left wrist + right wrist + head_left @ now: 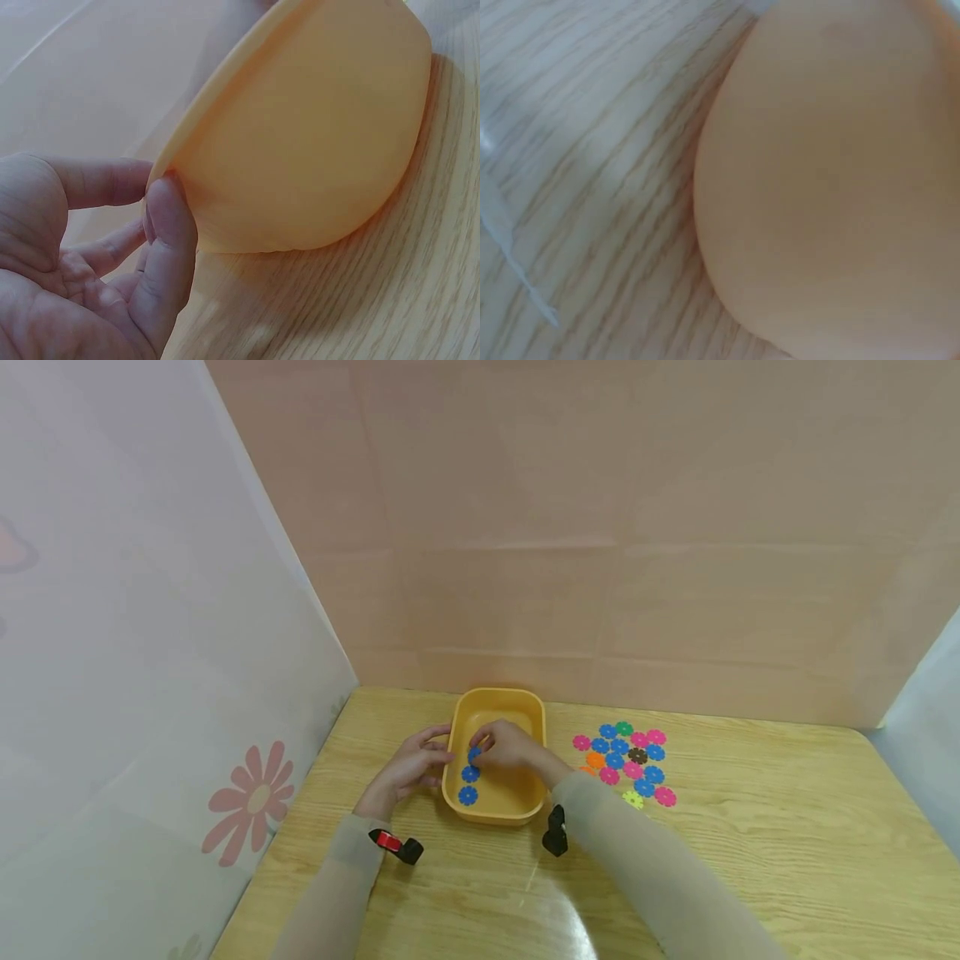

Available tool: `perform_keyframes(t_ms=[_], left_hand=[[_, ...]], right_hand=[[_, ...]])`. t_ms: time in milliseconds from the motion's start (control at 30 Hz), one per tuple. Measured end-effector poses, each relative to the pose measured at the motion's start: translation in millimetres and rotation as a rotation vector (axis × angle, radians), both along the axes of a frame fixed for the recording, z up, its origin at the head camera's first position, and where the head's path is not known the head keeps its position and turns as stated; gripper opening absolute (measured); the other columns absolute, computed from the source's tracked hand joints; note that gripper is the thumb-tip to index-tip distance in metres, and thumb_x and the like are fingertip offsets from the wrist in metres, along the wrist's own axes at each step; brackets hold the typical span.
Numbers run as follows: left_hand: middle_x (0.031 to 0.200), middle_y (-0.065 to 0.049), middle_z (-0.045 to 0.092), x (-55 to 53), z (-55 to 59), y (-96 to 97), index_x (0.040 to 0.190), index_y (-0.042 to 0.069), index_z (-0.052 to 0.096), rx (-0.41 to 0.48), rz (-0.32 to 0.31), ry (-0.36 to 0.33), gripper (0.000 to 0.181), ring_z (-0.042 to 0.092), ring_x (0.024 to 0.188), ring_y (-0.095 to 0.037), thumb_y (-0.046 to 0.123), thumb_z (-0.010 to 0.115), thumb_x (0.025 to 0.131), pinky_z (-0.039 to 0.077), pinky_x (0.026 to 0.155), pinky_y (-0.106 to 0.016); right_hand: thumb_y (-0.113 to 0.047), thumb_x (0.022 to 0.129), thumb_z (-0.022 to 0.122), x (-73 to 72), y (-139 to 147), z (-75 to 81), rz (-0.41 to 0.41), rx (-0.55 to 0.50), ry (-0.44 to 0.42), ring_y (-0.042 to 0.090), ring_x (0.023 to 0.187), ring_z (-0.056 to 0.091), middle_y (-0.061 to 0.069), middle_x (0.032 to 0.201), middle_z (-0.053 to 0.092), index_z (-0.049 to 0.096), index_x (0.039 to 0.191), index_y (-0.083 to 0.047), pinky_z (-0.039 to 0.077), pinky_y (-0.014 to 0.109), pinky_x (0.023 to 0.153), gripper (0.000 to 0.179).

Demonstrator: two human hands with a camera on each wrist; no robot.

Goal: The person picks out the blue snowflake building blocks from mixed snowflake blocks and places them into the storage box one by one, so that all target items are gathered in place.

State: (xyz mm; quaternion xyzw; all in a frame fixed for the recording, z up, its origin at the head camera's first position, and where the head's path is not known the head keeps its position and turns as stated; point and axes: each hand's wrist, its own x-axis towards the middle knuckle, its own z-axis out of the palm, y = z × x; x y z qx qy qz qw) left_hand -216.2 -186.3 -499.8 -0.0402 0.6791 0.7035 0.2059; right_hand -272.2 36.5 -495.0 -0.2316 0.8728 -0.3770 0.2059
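Note:
A yellow plastic bin [497, 817] stands on the wooden table; its outer wall [315, 135] fills much of the left wrist view. My left hand [411, 767] pinches the bin's left rim between thumb and forefinger. Inside the bin, my right hand [508, 746] has its fingertips on a blue notched snowflake disc [474, 755], seemingly pinching it, partly covered by the fingers. Two more blue discs, one in the middle [470, 774] and one nearer me [468, 796], lie in line along the bin's left side. In the right wrist view only the bin's outside [825, 187] shows, not the hand.
Right of the bin, several loose snowflake discs [615, 761] in blue, pink, orange, green, yellow and brown lie spread on the table [765, 827]. A paper-covered wall [600, 610] rises behind, and a white panel [150, 610] with flower prints borders the left.

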Motion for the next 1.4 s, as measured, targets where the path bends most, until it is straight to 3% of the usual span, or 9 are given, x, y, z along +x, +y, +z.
perform_keyframes(t_ms=[233, 567, 833, 1100, 1400], left_hand=[[0.127, -0.023, 0.06, 1.7, 0.1, 1.7, 0.155, 0.014, 0.045, -0.003, -0.003, 0.007, 0.061, 0.068, 0.099, -0.026, 0.005, 0.065, 0.099, 0.059, 0.064, -0.031], [0.126, -0.024, 0.059, 2.8, 0.3, 2.4, 0.155, 0.013, 0.046, -0.003, 0.007, 0.004, 0.06, 0.067, 0.098, -0.027, 0.004, 0.065, 0.099, 0.059, 0.062, -0.03], [0.128, -0.024, 0.059, 3.9, 1.7, 2.6, 0.156, 0.013, 0.045, -0.024, 0.01, 0.0, 0.06, 0.067, 0.099, -0.027, 0.005, 0.064, 0.099, 0.06, 0.064, -0.03], [0.124, -0.022, 0.06, 3.4, 1.3, 3.1, 0.155, 0.014, 0.046, -0.025, 0.014, 0.005, 0.06, 0.067, 0.097, -0.027, 0.006, 0.065, 0.099, 0.06, 0.064, -0.031], [0.123, -0.021, 0.06, 1.5, -0.2, 1.7, 0.156, 0.014, 0.045, -0.015, 0.009, 0.019, 0.061, 0.068, 0.097, -0.027, 0.006, 0.065, 0.099, 0.06, 0.063, -0.031]], right_hand=[[-0.02, 0.09, 0.083, 1.3, 1, -2.2, -0.025, 0.026, -0.002, 0.019, 0.091, 0.067, 0.002, 0.097, 0.074, 0.076, 0.113, -0.007, 0.057, 0.039, 0.089, 0.027], [-0.022, 0.09, 0.084, 2.9, 1, -1.4, -0.014, 0.088, 0.065, 0.017, 0.086, 0.066, -0.001, 0.093, 0.072, 0.076, 0.107, -0.013, 0.057, 0.036, 0.084, 0.022], [-0.022, 0.089, 0.084, 6.9, 3, 7.2, -0.003, 0.133, 0.127, 0.017, 0.088, 0.068, 0.0, 0.095, 0.074, 0.075, 0.113, -0.011, 0.057, 0.036, 0.085, 0.029], [-0.019, 0.088, 0.085, 8.7, 11, 18.8, 0.001, 0.072, 0.175, 0.014, 0.081, 0.068, -0.001, 0.09, 0.074, 0.074, 0.115, -0.008, 0.057, 0.032, 0.078, 0.031], [-0.019, 0.092, 0.081, 10.6, 30, 31.9, -0.009, -0.015, 0.193, 0.023, 0.096, 0.069, -0.002, 0.092, 0.074, 0.072, 0.125, -0.004, 0.055, 0.042, 0.088, 0.037]])
